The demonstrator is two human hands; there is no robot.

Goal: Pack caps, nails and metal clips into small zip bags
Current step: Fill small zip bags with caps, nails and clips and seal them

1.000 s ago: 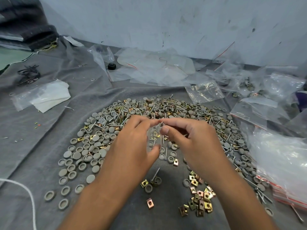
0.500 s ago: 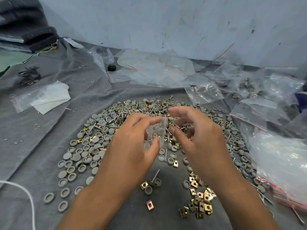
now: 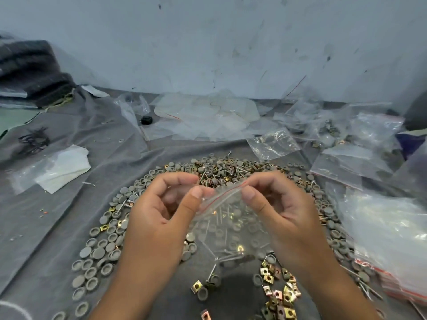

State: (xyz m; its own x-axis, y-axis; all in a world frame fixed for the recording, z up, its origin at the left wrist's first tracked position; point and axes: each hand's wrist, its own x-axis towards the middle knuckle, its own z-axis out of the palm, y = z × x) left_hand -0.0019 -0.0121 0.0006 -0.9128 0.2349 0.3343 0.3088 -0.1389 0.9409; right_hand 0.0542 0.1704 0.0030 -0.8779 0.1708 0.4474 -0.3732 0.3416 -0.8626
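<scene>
Head view. The left hand [image 3: 159, 218] and the right hand [image 3: 280, 213] hold a small clear zip bag [image 3: 231, 225] between them above the centre of the grey cloth [image 3: 76, 162]. Each hand pinches the bag's red-lined top edge between thumb and curled fingers, left hand at the left end, right hand at the right end. Inside the bag lie grey caps, nails and a brass-coloured clip. Beneath it, grey caps [image 3: 101, 252] form a ring on the cloth, mixed at the far side with nails [image 3: 233, 173]. A cluster of metal clips [image 3: 280, 296] lies near the right wrist. Empty zip bags [image 3: 273, 144] lie beyond the ring and a stack of them [image 3: 390, 239] at the right.
</scene>
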